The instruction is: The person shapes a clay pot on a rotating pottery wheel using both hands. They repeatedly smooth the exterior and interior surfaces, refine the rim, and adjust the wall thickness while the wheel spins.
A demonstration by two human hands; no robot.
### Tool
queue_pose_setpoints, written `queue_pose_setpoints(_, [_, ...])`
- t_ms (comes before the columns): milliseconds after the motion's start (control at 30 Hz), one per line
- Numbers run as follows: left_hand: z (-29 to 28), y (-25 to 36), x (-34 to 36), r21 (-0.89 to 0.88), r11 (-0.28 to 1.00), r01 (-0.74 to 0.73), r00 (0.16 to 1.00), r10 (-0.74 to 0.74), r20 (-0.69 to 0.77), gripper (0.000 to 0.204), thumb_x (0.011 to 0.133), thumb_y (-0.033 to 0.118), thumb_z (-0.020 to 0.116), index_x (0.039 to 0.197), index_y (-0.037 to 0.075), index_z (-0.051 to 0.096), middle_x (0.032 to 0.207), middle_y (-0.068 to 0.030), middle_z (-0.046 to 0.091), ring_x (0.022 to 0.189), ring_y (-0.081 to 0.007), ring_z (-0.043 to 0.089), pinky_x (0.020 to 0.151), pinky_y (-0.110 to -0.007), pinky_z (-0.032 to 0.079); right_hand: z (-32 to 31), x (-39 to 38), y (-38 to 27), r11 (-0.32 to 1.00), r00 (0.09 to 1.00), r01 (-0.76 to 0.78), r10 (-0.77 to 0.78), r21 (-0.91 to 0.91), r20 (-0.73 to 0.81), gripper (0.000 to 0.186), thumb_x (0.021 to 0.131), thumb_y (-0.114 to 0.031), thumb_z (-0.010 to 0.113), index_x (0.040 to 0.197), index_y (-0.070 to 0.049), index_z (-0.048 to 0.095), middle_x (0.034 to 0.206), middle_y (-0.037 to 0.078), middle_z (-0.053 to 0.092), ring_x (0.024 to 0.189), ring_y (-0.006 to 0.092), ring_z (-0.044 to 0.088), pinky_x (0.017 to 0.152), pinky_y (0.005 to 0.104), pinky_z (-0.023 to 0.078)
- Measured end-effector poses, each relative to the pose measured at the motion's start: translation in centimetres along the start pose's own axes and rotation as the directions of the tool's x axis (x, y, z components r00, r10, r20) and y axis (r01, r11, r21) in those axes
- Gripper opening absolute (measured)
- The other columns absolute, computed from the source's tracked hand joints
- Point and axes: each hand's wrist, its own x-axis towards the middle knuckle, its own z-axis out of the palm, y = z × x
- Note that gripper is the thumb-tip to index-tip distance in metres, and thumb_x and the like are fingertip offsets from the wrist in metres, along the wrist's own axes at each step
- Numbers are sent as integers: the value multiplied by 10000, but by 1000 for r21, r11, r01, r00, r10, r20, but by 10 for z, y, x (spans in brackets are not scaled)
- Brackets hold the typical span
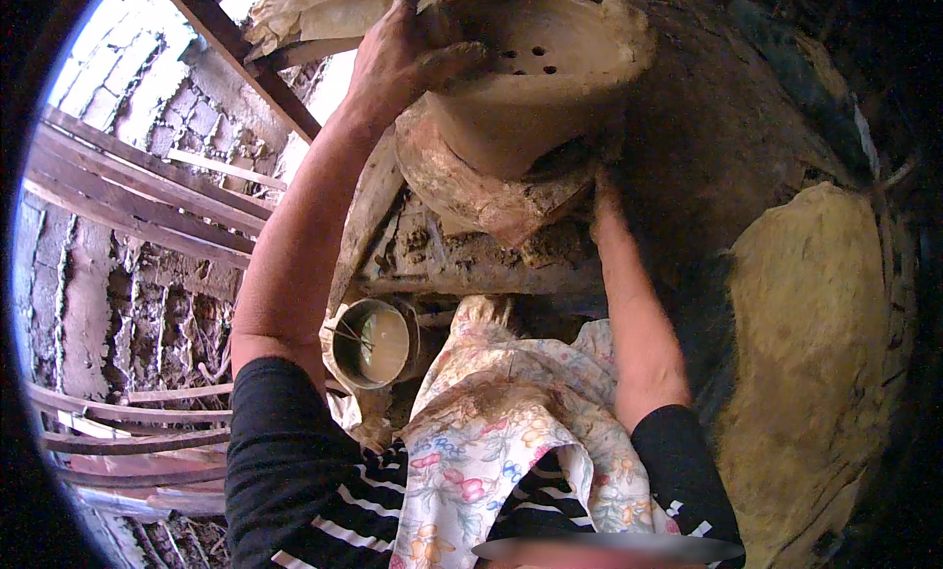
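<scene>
A brown wet-clay vessel (pixel 530 117), wide-mouthed and with several small holes in its floor, stands upright at the top centre. It rests on a rough, pale reddish base (pixel 452 176). My left hand (pixel 417 53) lies on the left of the vessel's rim, open, with the thumb stretched over the clay and the other fingers pointing away from me. On the vessel's right side, low down by the base, my right hand (pixel 603 198) reaches into shadow. Its fingers are hidden there. A rounded lump of clay (pixel 627 24) sticks up from the right rim.
A round pot of cloudy water (pixel 378 343) stands between my left arm and my apron-covered lap (pixel 511 402). A wooden beam (pixel 481 279) crosses below the base. A yellowish sack (pixel 810 372) lies at right. Wooden slats (pixel 147 200) and a brick wall (pixel 177 97) are at left.
</scene>
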Motion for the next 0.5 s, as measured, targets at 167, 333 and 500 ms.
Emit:
queue_pose_setpoints(167, [-10,-6,29,-245,925,290,957,-285,58,463,805,189,635,1181,-33,483,921,-125,628,892,-203,599,760,-317,480,10,-9,16,972,982,118,-145,-203,-122,671,809,-532,516,1316,-112,385,1306,120,421,1133,295,445,860,467,423])
queue_pose_setpoints(333, [-12,-15,26,154,976,-151,979,170,-117,445,888,394,499,985,-19,634,1073,-142,583,1078,-280,513,908,-386,393,24,-47,13,994,994,86,-90,-64,-56,666,792,-491,557,1306,-97,402,1300,116,426,1127,276,437,874,464,397])
queue_pose_setpoints(500, [-16,-4,-6,622,600,-503,855,452,255,509,904,458,370,979,46,660,1325,-178,403,1291,-357,255,1038,-505,194,31,-51,10,954,961,263,-272,-144,-46,707,768,-520,573,1308,-97,400,1291,108,430,1122,259,433,874,449,399])
